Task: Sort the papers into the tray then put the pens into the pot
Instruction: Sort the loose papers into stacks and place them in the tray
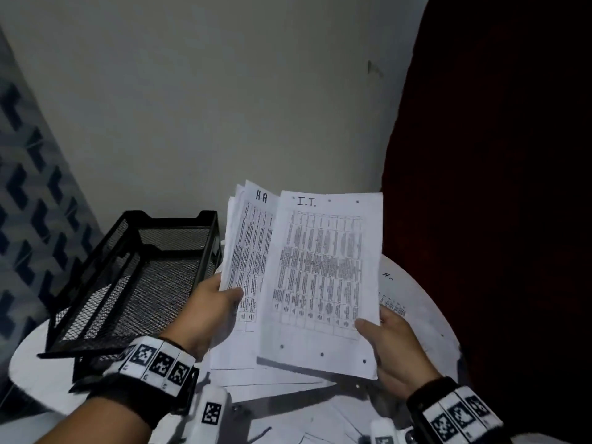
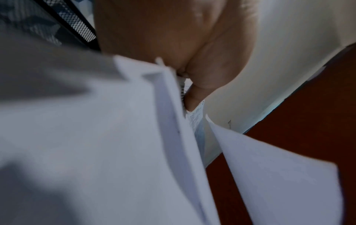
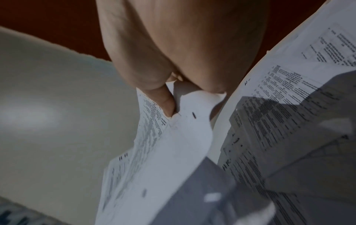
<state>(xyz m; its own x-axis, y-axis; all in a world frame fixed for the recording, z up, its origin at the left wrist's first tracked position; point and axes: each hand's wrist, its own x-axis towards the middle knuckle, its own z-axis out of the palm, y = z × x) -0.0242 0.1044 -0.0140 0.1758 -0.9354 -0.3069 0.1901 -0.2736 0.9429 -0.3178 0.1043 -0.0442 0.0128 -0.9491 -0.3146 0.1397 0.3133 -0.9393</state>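
My left hand (image 1: 221, 296) grips a stack of printed papers (image 1: 248, 248) whose top sheet is headed "H.R". In the left wrist view the stack (image 2: 134, 137) lies against my palm with the thumb (image 2: 194, 97) on its printed face. My right hand (image 1: 381, 328) pinches one sheet headed "I.T." (image 1: 323, 277) at its lower right edge; this sheet overlaps the stack. The right wrist view has thumb and fingers pinching that sheet (image 3: 173, 144). Both are held up above the table. A black mesh tray (image 1: 134, 277) with stacked levels stands at the left. No pens or pot are in view.
More loose papers (image 1: 392, 302) lie scattered on the round white table (image 1: 41, 379) under and right of my hands. A dark red surface (image 1: 496, 187) rises along the right side. A pale wall (image 1: 224, 107) is behind.
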